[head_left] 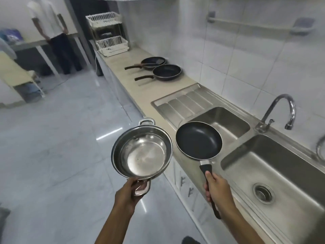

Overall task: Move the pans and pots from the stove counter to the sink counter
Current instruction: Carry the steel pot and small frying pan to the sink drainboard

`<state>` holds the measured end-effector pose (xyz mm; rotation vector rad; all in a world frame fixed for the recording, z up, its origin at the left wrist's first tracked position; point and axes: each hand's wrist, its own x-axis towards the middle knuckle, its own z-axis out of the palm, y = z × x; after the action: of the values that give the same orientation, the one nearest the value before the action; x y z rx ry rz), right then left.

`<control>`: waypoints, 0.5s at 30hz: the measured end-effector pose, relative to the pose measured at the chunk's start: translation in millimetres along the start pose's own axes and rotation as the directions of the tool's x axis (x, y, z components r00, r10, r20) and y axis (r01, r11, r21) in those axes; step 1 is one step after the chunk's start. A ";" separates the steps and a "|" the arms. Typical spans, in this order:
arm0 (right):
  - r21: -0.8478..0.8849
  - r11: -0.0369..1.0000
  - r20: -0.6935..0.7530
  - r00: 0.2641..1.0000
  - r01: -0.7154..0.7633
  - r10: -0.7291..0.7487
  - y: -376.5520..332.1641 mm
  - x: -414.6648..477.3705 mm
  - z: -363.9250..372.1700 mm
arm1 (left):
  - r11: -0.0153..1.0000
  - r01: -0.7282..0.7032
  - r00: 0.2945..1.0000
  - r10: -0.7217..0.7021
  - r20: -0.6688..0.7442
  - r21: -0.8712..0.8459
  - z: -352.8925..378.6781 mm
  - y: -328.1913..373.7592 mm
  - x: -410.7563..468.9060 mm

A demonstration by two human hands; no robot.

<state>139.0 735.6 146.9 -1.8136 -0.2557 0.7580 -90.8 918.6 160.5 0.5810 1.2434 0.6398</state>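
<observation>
My left hand (129, 192) grips the near loop handle of a shiny steel pot (142, 152), held over the floor just off the counter's front edge. My right hand (217, 188) holds the black handle of a dark non-stick frying pan (198, 140), which hovers over the counter edge by the small sink basin (228, 120). Farther along the beige counter (133, 85) lie a black frying pan (167, 72) and, behind it, a stack of two more dark pans (153, 62), handles pointing left.
A large sink basin (274, 173) with a drain and a chrome tap (281, 111) are on the right. A ribbed drainboard (184, 101) adjoins the small basin. A white dish rack (109, 34) stands at the counter's far end. A person (52, 32) stands at the back left by a table.
</observation>
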 end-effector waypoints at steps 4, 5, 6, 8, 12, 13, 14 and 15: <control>0.059 0.998 -0.072 0.997 -0.011 0.015 -28.0 83.5 38.2 | 0.994 0.023 0.998 -0.030 0.063 0.110 54.1 63.6 94.7; 0.070 0.997 -0.096 0.995 -0.023 0.030 -33.9 108.6 48.1 | 0.989 0.026 0.996 -0.038 0.077 0.144 68.2 76.6 121.0; 0.077 0.996 -0.117 0.992 -0.032 0.041 -40.0 134.1 58.0 | 0.984 0.031 0.994 -0.049 0.095 0.175 82.9 89.4 146.4; 0.099 0.995 -0.160 0.986 -0.026 0.041 -55.5 178.1 76.7 | 0.975 0.035 0.991 -0.063 0.120 0.220 113.3 114.8 189.3; 0.113 0.992 -0.253 0.964 -0.053 0.080 -90.7 263.6 115.4 | 0.952 0.067 0.978 -0.122 0.168 0.297 177.3 170.3 270.9; 0.127 0.990 -0.270 0.958 -0.065 0.097 -98.7 277.5 122.9 | 0.946 0.072 0.973 -0.137 0.187 0.317 190.1 182.2 284.7; 0.142 0.987 -0.286 0.951 -0.075 0.113 -107.6 295.3 130.3 | 0.939 0.076 0.966 -0.153 0.209 0.336 205.7 195.5 302.7; 0.160 0.983 -0.301 0.944 -0.086 0.132 -115.5 312.5 136.5 | 0.929 0.081 0.961 -0.169 0.219 0.360 220.8 207.6 320.7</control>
<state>318.7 1045.3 109.0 -1.7885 0.1059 0.5401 160.8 1280.7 143.9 0.8408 1.1528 0.2269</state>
